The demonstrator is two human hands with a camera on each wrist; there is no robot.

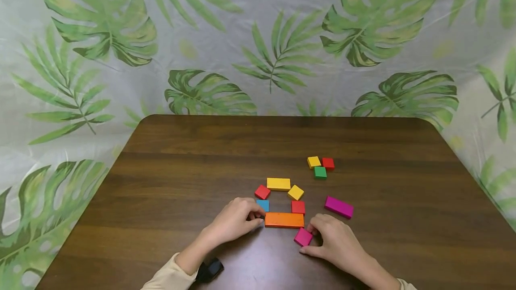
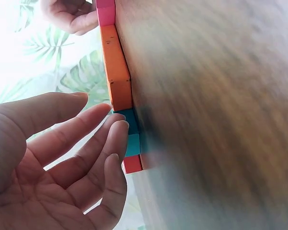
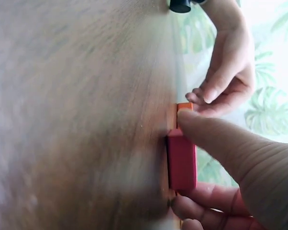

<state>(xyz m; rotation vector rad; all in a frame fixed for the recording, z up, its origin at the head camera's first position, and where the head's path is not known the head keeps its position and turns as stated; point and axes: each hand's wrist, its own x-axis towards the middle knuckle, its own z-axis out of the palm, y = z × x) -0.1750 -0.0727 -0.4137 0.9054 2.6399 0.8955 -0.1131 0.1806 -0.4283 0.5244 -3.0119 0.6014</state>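
Note:
My right hand [image 1: 336,243] holds a small pink block [image 1: 303,237] between thumb and fingers, at the near right corner of a long orange block [image 1: 284,220]. In the right wrist view the pink block [image 3: 182,160] has the thumb at one end and fingers at the other. My left hand [image 1: 235,218] is at the orange block's left end, its fingers loosely bent with nothing between them. Close by its fingertips is a blue block [image 1: 263,205]. Red blocks [image 1: 298,207], a yellow square block [image 1: 296,192] and a long yellow block [image 1: 278,184] continue the ring beyond.
Right of the ring lies a long magenta block [image 1: 339,207]. Farther back, small yellow [image 1: 313,162], red [image 1: 328,163] and green [image 1: 320,172] blocks sit clustered. A black wrist device [image 1: 209,270] shows beside the left sleeve. A leaf-patterned sheet [image 1: 278,57] hangs behind the wooden table [image 1: 169,164].

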